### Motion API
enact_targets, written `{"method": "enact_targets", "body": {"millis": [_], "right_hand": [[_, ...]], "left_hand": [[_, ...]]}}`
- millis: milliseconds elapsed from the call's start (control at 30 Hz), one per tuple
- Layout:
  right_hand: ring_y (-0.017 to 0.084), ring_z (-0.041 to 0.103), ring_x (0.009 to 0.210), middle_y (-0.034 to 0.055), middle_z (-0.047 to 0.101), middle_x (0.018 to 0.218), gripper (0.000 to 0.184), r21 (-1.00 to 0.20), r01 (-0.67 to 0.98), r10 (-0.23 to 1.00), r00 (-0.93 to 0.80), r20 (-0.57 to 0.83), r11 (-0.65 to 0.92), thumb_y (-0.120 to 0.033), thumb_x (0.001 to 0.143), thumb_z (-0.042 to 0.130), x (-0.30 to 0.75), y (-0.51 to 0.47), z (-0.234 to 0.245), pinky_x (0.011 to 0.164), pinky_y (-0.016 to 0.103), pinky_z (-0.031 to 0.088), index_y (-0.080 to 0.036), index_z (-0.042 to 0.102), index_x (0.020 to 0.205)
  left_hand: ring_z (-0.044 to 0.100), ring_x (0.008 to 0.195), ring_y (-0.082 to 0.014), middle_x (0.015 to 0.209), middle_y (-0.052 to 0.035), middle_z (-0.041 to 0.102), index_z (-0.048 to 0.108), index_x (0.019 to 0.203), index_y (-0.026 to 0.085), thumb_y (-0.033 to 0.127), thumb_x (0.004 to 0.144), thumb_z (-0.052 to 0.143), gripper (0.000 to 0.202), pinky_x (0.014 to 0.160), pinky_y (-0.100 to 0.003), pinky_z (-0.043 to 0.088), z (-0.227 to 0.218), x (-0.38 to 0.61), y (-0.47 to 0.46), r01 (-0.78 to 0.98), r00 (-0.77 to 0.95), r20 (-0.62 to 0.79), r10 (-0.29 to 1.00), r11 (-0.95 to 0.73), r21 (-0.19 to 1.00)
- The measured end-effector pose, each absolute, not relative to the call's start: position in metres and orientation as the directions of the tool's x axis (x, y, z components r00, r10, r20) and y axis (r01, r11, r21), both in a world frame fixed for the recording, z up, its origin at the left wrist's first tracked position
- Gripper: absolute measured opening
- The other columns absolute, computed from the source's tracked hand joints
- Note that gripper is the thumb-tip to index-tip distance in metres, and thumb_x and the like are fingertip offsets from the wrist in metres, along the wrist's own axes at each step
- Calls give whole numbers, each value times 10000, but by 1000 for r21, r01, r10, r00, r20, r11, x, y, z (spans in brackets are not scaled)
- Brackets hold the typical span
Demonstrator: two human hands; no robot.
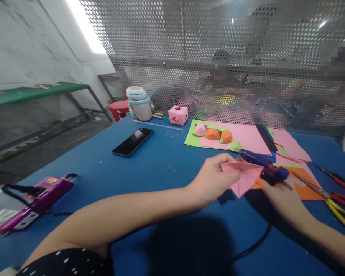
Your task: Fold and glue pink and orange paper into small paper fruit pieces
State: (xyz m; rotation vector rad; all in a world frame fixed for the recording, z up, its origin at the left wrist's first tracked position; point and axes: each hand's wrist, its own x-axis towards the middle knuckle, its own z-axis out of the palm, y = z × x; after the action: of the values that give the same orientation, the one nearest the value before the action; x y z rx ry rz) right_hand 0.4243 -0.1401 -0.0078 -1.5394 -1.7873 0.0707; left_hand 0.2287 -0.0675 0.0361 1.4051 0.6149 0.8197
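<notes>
My left hand (pixel 211 180) pinches a folded pink paper piece (pixel 243 174), thumb on its near face. Some orange paper shows behind the pink folds. Close on the right, my right hand (pixel 284 199) is wrapped round a dark blue hot glue gun (pixel 271 170). The gun's metal nozzle points left, just above and behind the pink paper; I cannot tell whether it touches. A small red light glows on the gun's body. Its black cord trails down toward the table's near edge. The paper hides part of my right fingers.
Behind my hands, small pink, orange and green paper shapes (pixel 212 133) lie on paper sheets (pixel 241 136). Scissors (pixel 324 193) lie at the right. A phone (pixel 133 142), purple power strip (pixel 37 203), bottle (pixel 140 104) and pink paper ball (pixel 178 115) occupy the left and back.
</notes>
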Motion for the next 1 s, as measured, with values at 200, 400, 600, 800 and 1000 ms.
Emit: {"method": "enact_targets", "body": {"millis": [200, 400, 600, 800, 1000], "right_hand": [[204, 634, 701, 24, 663, 735, 143, -667, 742, 898, 246, 366, 69, -305, 847, 483, 443, -175, 2, 614, 316, 510, -261, 618, 831], [163, 600, 601, 17, 629, 737, 114, -730, 664, 937, 131, 324, 159, -326, 840, 541, 429, -180, 1, 542, 283, 482, -248, 535, 924], [137, 519, 641, 1, 561, 761, 69, -676, 704, 951, -1, 308, 219, -290, 874, 513, 424, -173, -1, 592, 270, 437, -224, 495, 886], [104, 468, 594, -23, 522, 742, 55, -693, 677, 954, -46, 296, 248, -252, 872, 512, 417, -168, 1, 567, 242, 400, -214, 475, 885], [93, 449, 569, -36, 506, 717, 59, -690, 684, 953, -29, 301, 238, -245, 870, 521, 417, -168, -2, 541, 224, 379, -213, 472, 881]], "left_hand": [[573, 518, -130, 665, -36, 604, 550, 787, 135, 132, 662, 583, 129, 439, -229, 420, -2, 244, -40, -74, 535, -102, 839, 167, 983], [562, 493, -129, 620, -16, 591, 535, 756, 141, 138, 656, 584, 112, 421, -230, 448, -16, 248, -34, 21, 515, -156, 843, 170, 985], [521, 520, -96, 608, 26, 554, 529, 696, 152, 138, 663, 587, 69, 470, -192, 395, -21, 248, -38, 55, 496, -79, 865, 60, 997], [477, 498, -86, 568, 43, 536, 529, 684, 155, 129, 658, 584, 66, 468, -187, 358, -15, 249, -43, 20, 521, -85, 849, 87, 996], [474, 516, -84, 597, 37, 569, 619, 713, 137, 109, 658, 564, 83, 486, -184, 356, -10, 249, -44, -21, 559, -66, 827, 94, 995]]}}
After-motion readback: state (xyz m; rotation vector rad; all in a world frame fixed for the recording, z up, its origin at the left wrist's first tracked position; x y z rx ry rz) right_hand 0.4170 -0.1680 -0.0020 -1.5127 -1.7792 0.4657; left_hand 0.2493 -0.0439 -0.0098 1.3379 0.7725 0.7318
